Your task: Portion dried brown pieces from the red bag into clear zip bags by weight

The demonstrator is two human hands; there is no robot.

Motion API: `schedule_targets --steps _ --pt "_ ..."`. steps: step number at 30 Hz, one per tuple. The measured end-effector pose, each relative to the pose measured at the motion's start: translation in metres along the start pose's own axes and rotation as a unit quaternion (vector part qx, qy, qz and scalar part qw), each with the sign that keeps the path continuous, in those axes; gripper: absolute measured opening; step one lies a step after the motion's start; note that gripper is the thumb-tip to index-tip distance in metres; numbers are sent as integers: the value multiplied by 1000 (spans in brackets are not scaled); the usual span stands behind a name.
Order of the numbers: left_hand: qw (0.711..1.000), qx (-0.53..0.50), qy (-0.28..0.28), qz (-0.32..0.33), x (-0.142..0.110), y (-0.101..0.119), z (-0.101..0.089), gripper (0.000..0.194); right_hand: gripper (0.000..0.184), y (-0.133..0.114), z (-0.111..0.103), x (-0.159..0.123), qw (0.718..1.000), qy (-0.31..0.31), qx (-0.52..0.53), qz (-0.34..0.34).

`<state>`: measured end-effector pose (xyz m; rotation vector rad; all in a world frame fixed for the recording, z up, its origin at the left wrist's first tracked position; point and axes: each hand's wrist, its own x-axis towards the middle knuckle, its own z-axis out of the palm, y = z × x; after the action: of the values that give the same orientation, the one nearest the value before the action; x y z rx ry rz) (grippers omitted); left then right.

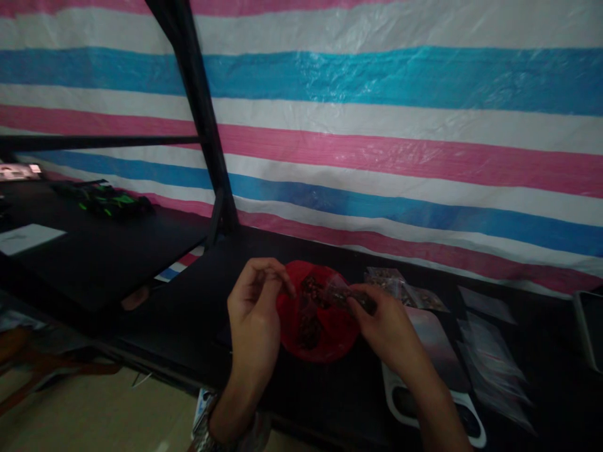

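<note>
Head view: right hand (382,314) pinching a small clear bag (343,294) between thumb and fingers, the bag extending leftward over a red bowl (335,339); left hand (258,304) curling at the bowl's left rim, its grip unclear.

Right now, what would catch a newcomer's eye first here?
Probably the backdrop, striped pink, blue and white behind the black table. Next, the bright red bowl between the two hands, the right hand holding a small clear bag over it. A white scale sits under the right forearm.
</note>
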<state>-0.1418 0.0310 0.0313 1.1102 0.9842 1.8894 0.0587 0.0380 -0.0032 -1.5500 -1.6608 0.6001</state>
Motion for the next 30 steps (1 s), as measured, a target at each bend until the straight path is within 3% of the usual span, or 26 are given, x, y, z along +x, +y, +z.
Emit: schedule_targets --steps 4,8,9,13,16,20,24,30 --pt "980 169 -86 -66 -3 1 3 11 28 6 -8 -2 994 -22 108 25" --pt "904 348 -220 -117 -16 -15 10 23 28 7 -15 -7 980 -22 195 27" --pt "901 349 -232 -114 -20 -21 14 24 28 6 -16 -9 977 -22 210 26" --pt "945 227 -227 -58 -33 -40 31 30 25 4 -19 -18 968 -37 247 15" --pt "958 172 -228 -27 -36 -44 43 31 32 5 -26 -26 962 -44 269 7" --pt "947 174 -270 8 -40 -46 57 35 42 11 -44 -30 964 -5 266 -11" --pt "929 200 -307 43 -49 -51 70 38 34 20 -61 -32 968 71 238 -30" --pt "931 175 -319 22 -63 -56 85 39 24 31 -81 -43 983 103 153 -30"
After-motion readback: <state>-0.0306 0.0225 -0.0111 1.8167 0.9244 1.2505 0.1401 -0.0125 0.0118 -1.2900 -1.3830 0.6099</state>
